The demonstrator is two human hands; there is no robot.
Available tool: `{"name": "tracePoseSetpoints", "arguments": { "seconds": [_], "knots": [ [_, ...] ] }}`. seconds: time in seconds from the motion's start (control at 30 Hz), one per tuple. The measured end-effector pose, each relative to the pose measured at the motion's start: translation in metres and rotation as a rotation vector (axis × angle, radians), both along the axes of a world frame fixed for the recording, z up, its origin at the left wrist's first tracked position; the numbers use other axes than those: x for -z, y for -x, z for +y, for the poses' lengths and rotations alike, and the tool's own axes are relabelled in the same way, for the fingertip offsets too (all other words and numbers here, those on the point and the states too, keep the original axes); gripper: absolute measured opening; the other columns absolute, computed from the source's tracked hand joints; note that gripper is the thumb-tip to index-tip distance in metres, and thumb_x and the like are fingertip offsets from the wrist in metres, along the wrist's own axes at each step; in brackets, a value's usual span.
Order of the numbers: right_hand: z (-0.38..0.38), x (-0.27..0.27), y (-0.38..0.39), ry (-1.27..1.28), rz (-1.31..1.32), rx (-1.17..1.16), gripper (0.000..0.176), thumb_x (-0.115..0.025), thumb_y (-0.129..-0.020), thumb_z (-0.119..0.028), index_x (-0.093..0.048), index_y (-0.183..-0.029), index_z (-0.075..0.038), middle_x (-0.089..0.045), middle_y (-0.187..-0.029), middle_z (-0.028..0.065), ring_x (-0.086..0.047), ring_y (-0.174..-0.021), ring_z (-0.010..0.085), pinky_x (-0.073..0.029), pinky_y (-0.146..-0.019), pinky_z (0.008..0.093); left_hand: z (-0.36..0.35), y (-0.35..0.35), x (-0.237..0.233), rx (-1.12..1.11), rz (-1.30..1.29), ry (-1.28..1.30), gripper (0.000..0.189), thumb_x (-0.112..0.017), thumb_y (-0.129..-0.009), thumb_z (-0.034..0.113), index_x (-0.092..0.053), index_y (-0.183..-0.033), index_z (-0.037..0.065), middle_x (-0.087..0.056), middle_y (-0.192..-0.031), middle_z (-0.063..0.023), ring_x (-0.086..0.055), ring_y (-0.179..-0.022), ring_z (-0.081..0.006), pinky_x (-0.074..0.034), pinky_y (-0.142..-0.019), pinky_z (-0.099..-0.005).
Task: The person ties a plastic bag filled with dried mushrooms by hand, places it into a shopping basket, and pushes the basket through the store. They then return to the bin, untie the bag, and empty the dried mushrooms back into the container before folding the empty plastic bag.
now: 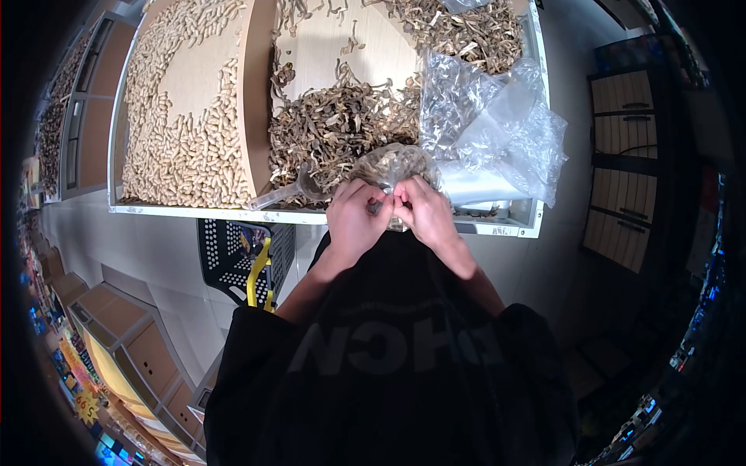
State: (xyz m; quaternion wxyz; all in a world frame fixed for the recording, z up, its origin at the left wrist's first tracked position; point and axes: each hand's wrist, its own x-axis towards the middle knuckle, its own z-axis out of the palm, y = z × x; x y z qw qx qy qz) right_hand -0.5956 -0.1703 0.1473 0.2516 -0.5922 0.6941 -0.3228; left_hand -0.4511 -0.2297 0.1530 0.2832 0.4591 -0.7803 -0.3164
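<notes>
A clear plastic bag (395, 161) filled with brownish dried pieces sits at the front edge of the display bin. My left hand (357, 217) and my right hand (426, 216) meet at its near end, fingers pinched together on the plastic. The exact grip between the fingertips is hard to make out. Just left of the bag, a clear scoop (305, 186) lies partly on the heap of dried mushrooms (338, 124), its handle reaching over the bin's front rim. To the right, crumpled clear plastic bags (513, 124) cover a corner of the bin.
Beyond a wooden divider (256, 93), the left compartment holds unshelled peanuts (190, 155). A black shopping basket (224, 260) with a yellow handle (258, 272) stands below the bin's front edge. Wood-fronted cabinets (623, 167) are at the right, and more display units (128, 342) at the left.
</notes>
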Motion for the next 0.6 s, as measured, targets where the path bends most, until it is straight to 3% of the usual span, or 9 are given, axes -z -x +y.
{"name": "tracePoseSetpoints", "arguments": {
  "seconds": [0.6],
  "knots": [
    [0.004, 0.0, 0.014, -0.115, -0.104, -0.11, 0.023, -0.069, -0.078, -0.013, -0.051, -0.09, -0.006, -0.058, -0.084, 0.0097, -0.061, -0.072, 0.031, -0.048, -0.061, 0.041, -0.002, 0.003, 0.007, 0.036, -0.074, -0.034, 0.012, -0.069, -0.066, 0.012, -0.061, -0.073, 0.007, -0.058, -0.075, -0.0044, -0.058, -0.073, -0.026, -0.048, -0.063, -0.0379]
  ]
}}
